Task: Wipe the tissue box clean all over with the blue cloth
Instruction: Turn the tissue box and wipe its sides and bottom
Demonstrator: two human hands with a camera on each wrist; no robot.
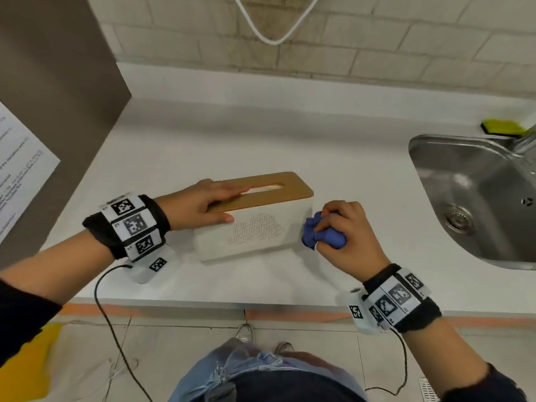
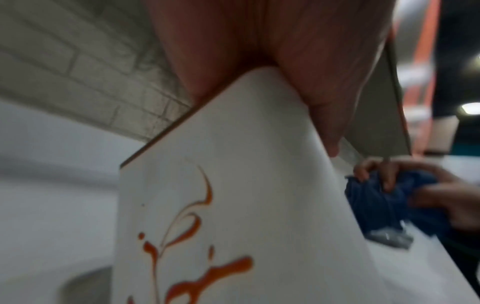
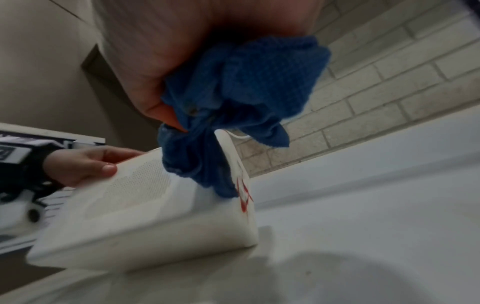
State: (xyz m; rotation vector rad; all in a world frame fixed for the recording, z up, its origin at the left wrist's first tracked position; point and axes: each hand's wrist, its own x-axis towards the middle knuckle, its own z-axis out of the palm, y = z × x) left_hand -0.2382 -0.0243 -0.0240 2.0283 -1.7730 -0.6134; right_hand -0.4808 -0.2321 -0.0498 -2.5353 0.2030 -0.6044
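Observation:
A white tissue box point(image 1: 261, 227) with a wooden lid point(image 1: 269, 188) stands on the white counter. My left hand point(image 1: 208, 201) lies flat on the lid's left end, thumb against the front face. My right hand point(image 1: 345, 227) grips the bunched blue cloth point(image 1: 319, 233) and holds it against the box's right end. In the right wrist view the cloth point(image 3: 233, 92) touches that end face beside red smears point(image 3: 242, 197). The left wrist view shows orange smears point(image 2: 182, 257) on the box's left end point(image 2: 221, 185), with the cloth point(image 2: 376, 201) beyond.
A steel sink point(image 1: 464, 198) is set into the counter at the right, a green sponge point(image 1: 503, 127) behind it. A brown panel point(image 1: 43, 82) with a printed sheet point(image 1: 17, 158) stands at the left. A brick wall backs the counter. A white cord point(image 1: 269, 24) hangs above.

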